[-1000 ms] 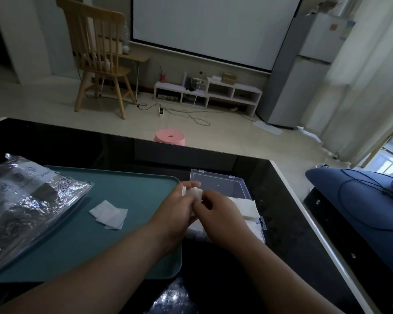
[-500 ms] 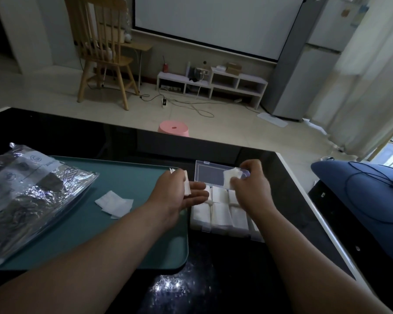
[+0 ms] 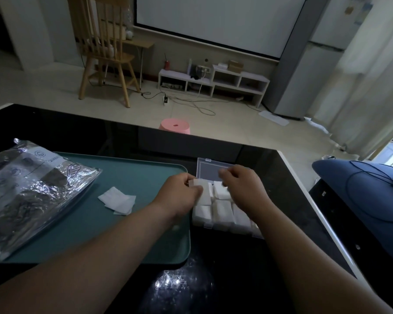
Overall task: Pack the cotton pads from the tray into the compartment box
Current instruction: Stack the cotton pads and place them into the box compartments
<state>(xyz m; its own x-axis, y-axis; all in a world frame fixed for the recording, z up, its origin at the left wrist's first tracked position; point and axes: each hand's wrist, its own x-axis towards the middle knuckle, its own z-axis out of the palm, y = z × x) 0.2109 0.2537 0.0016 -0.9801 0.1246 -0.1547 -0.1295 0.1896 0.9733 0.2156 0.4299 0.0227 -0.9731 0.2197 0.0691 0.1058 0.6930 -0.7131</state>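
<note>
White cotton pads fill almost the whole compartment box (image 3: 222, 215), which stands on the black table (image 3: 281, 200) just beside the right edge of the green tray (image 3: 134, 175), with its clear lid (image 3: 210, 169) open toward the far side. Above the far left compartment, the left hand (image 3: 179, 194) has its fingers curled and pinches a folded pad (image 3: 199, 183). The right hand (image 3: 243, 185) has its fingers bent down on a second pad (image 3: 220, 189) in the next compartment; it seems to pinch it, though the fingertips are partly hidden. The long side of both pads appears to follow the compartments, from near to far, so I judge they only need to be pushed down. A few loose pads (image 3: 117, 200) lie flat and overlapping on the tray, to the left of the left hand and near it. The right hand is well apart from them, with the box and the left arm between, so the left hand is better placed to fetch them next. A crumpled plastic bag (image 3: 32, 184) covers the left end of the tray, apart from the loose pads
</note>
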